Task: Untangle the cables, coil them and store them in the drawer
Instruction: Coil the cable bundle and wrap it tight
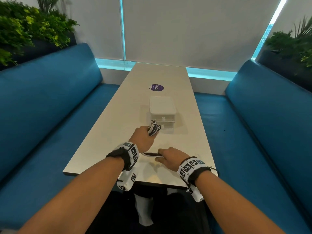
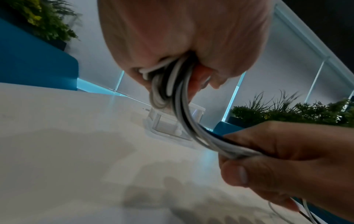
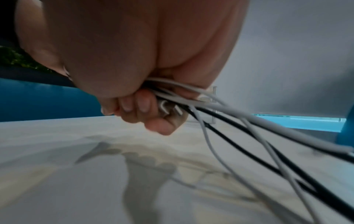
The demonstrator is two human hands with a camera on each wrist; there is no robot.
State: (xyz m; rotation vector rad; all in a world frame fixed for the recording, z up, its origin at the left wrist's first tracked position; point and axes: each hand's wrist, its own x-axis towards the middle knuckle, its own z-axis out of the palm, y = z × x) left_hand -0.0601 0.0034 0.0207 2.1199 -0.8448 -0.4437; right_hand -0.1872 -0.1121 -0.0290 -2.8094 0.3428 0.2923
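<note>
Head view shows both hands over the near end of a long white table. The left hand holds a bunch of white and black cables up off the table, with its fingers curled tight around the looped part. The right hand grips the same cables lower down, close to the table top, and its fingers are curled around them too. A short run of cable joins the two hands.

I think the job is partly done. The cables look gathered and some are looped, but loose ends hang down past the right hand in the right wrist view, so the coiling is not finished. A small clear drawer box sits just behind the left hand. Its drawers look closed, so nothing is put away yet.

Both arms reach forward, wrists bent down, hands near each other.
</note>
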